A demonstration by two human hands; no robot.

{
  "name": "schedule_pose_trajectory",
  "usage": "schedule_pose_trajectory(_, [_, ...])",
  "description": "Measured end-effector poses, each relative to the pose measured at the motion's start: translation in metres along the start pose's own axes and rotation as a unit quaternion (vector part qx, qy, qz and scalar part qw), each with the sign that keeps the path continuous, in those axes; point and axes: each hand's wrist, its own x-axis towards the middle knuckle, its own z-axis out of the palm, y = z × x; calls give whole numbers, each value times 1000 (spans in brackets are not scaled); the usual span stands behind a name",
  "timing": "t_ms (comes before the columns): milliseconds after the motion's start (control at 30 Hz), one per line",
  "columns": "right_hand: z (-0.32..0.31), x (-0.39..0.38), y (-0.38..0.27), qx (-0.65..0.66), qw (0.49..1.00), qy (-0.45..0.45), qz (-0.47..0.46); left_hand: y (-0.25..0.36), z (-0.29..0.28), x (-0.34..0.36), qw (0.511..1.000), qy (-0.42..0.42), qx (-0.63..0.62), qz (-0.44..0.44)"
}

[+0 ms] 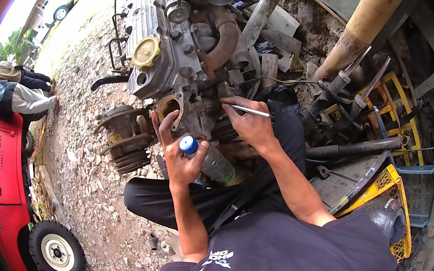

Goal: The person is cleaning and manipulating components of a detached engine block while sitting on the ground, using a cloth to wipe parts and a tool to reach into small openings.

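My left hand (178,163) holds a clear plastic bottle (219,167) by its neck, with the thumb over it. The bottle's blue cap (188,145) points up, and its body slants down toward my lap. Two fingers of that hand reach up to the round flanged opening (168,109) at the front of a greasy metal engine (187,48). Pinched in my right hand (252,126) is a slim silver rod (250,110), whose kind I cannot make out. Those fingertips are close against the engine's front, right of the opening.
A yellow filler cap (146,52) tops the engine. A rusty pulley part (124,137) lies on the gravel (85,165). Shock absorbers (346,82), a yellow crate (401,206) and a bamboo post (358,22) crowd the right. A red vehicle (4,184) and people (22,95) are at left.
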Motion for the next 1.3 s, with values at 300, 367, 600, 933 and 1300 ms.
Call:
schedule_pose_trajectory(300, [12,-10,3,54,998,10,-42,1,1,4,1000,-2,-5,5])
schedule_pose_trajectory(367, [4,-14,3,-74,997,-16,17,0,-1,2,1000,3,-3,2])
schedule_pose_trajectory(600, [6,-11,17,-62,998,14,19,0,-1,2,1000,-3,-6,4])
schedule_pose_trajectory(933, [-24,3,-10,-80,992,-50,82,-1,-1,3,1000,1,-1,0])
schedule_pose_trajectory(1300, [2,-11,30,59,998,-15,9,2,2,5,1000,4,-12,9])
